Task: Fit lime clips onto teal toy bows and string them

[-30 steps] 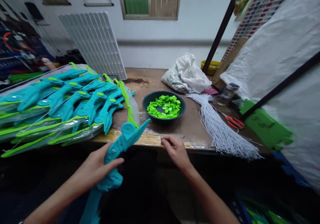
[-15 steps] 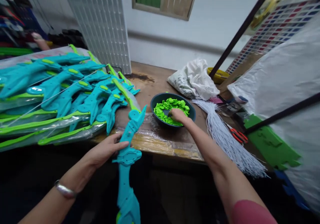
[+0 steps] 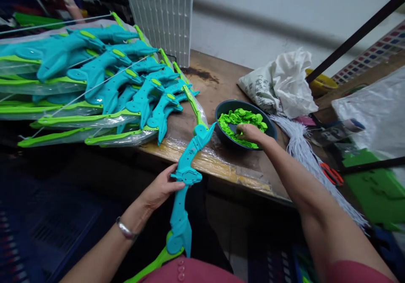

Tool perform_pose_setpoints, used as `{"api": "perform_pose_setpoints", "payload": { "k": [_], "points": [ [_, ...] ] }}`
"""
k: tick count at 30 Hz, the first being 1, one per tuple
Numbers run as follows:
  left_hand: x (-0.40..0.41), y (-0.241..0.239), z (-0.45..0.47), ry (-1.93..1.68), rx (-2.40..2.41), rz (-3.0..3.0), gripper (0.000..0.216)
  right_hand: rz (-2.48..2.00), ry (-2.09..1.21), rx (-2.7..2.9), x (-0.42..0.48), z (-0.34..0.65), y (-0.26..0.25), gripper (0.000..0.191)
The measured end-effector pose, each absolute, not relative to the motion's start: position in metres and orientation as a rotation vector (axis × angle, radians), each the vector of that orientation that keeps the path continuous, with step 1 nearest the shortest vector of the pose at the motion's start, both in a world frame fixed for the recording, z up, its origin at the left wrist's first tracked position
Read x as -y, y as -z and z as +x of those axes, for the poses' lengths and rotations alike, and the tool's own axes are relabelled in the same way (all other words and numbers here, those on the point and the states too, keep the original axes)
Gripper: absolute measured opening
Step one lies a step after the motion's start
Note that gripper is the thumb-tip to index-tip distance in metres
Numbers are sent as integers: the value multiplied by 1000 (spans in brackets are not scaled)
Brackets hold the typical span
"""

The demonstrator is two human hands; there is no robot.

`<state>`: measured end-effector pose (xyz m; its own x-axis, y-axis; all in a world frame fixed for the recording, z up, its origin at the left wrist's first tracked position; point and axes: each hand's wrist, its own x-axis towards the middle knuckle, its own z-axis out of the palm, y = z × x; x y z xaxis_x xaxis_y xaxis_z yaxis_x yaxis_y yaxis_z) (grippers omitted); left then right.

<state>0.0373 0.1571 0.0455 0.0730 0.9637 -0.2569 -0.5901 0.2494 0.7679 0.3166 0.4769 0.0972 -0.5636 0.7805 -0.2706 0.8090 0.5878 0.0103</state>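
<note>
My left hand (image 3: 160,188) grips a teal plastic toy bow (image 3: 186,177) at its middle, below the front edge of the wooden table (image 3: 218,82). The bow's upper tip leans on the table edge and its lower end carries a green limb by my lap. My right hand (image 3: 249,133) is down in a dark bowl (image 3: 221,115) of small bright green plastic pieces (image 3: 242,118). Its fingers are curled among the pieces; I cannot make out what they hold.
A stack of bagged teal and green bows (image 3: 95,84) covers the table's left. A bundle of white strings (image 3: 303,156), red scissors (image 3: 330,174), a crumpled white bag (image 3: 281,87) and a green plastic part (image 3: 376,188) lie at the right. A white slatted panel (image 3: 164,17) leans at the back.
My right hand left the table's front edge and went into the bowl of green pieces. The left hand turned the bow more upright. The view shifted down and left.
</note>
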Motion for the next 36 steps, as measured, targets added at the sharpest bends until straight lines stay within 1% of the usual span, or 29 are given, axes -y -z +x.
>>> {"api": "perform_pose_setpoints", "payload": {
  "k": [3, 8, 11, 13, 16, 18, 20, 23, 26, 29, 31, 36],
  "points": [
    [-150, -42, 47, -1303, -909, 512, 51, 1438, 294, -2649, -476, 325, -99, 25],
    [-141, -57, 53, -1290, -935, 510, 56, 1859, 550, -2776, -461, 343, -109, 24],
    [-138, -68, 58, -1362, -1015, 508, 56, 2128, 795, -2859, -442, 343, -116, 26],
    [-137, -73, 63, -1445, -1066, 505, 54, 2227, 1038, -2925, -421, 336, -118, 33],
    [-137, -76, 70, -1519, -1097, 511, 54, 2201, 1485, -3001, -368, 315, -116, 42],
    [-137, -78, 75, -1543, -1114, 519, 54, 2084, 1775, -3010, -321, 299, -112, 40],
    [-134, -79, 79, -1546, -1130, 533, 54, 1930, 2003, -2990, -272, 283, -109, 31],
    [-126, -81, 84, -1516, -1156, 586, 53, 1750, 2207, -2977, -212, 263, -105, 14],
    [-115, -83, 88, -1475, -1176, 657, 49, 1706, 2279, -3014, -180, 251, -102, 3],
    [-107, -83, 92, -1458, -1196, 715, 44, 1727, 2261, -3073, -168, 249, -101, 6],
    [-104, -83, 94, -1452, -1214, 759, 42, 1716, 2186, -3147, -165, 250, -101, 9],
    [-102, -84, 100, -1450, -1259, 814, 41, 1811, 1857, -3312, -152, 252, -101, 13]
  ]
}}
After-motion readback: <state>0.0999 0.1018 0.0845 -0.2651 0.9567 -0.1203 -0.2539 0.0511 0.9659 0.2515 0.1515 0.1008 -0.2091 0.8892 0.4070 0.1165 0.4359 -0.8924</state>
